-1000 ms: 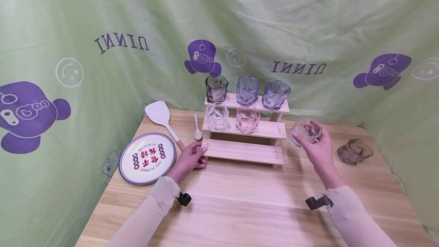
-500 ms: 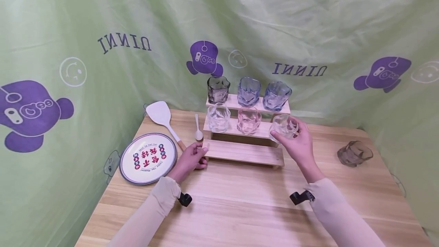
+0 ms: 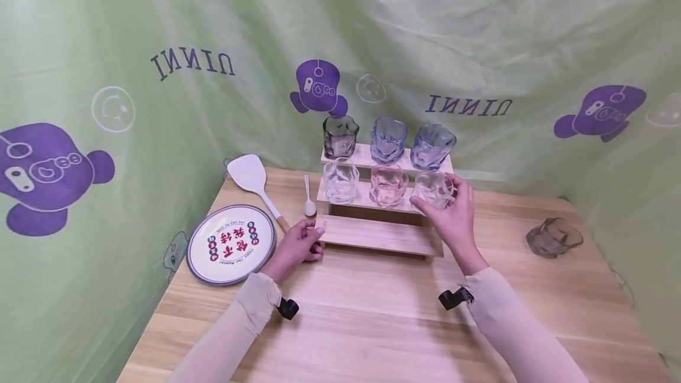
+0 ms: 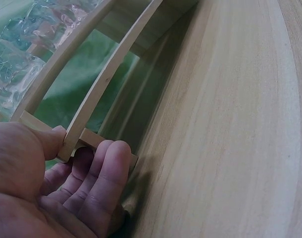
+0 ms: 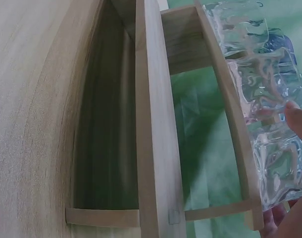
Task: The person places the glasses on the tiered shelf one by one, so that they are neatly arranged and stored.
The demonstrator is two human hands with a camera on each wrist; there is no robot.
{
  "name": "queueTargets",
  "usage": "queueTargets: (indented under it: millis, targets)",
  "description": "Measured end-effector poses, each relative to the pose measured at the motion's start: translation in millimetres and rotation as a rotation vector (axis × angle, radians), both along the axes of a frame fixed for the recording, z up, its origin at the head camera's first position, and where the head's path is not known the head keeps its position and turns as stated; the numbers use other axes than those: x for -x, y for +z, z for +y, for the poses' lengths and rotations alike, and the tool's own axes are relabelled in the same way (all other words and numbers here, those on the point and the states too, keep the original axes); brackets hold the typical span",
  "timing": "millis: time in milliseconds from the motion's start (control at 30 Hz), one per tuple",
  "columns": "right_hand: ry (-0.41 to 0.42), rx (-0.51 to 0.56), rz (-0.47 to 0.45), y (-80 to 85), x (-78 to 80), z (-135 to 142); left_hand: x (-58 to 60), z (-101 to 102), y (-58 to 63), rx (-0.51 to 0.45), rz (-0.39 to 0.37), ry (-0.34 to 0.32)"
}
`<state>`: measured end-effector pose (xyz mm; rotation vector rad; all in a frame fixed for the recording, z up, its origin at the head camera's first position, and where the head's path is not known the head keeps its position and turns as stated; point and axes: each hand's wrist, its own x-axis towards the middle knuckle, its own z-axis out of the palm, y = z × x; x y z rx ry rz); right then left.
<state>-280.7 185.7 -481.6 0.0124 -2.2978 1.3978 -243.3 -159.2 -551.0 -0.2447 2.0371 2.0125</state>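
A three-step wooden rack (image 3: 380, 235) stands on the table. My left hand (image 3: 295, 250) grips the left end of its lowest board, the thumb over the board and the fingers curled below, as the left wrist view shows. With my right hand (image 3: 456, 220) I hold a clear glass (image 3: 432, 189) at the right end of the middle step; in the right wrist view this glass (image 5: 279, 166) sits right at the board. Left of it on that step are a pink glass (image 3: 388, 185) and another clear glass (image 3: 341, 182).
Along the top step stand a grey glass (image 3: 340, 138) and two blue glasses (image 3: 389, 140). A brown glass (image 3: 553, 238) is at the right of the table. To the left lie a plate (image 3: 231, 245), a white spatula (image 3: 249, 174) and a small spoon (image 3: 309, 197). Green cloth (image 3: 372, 16) hangs behind.
My right hand has carried the clear glass leftward from beside the rack onto the right end of the middle step. My left hand has stayed on the lowest board.
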Motion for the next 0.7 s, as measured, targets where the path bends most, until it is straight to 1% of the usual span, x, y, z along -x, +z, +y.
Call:
queueTargets:
  millis: [233,400,567,700]
  targets:
    - [0.011,0.073,0.04,-3.3,4.3,-3.8,0.8,-0.1,1.2,0.0,0.002,0.001]
    - [0.016,0.097,0.019,-1.9,4.2,-4.7,0.7,-0.2,1.4,0.0,0.002,0.013]
    - [0.08,0.153,0.006,-0.9,0.4,0.1,0.1,0.7,0.7,-0.002,0.006,0.017]
    - [0.141,0.206,0.048,-0.4,-4.1,13.3,0.2,1.4,0.8,-0.003,0.01,0.014]
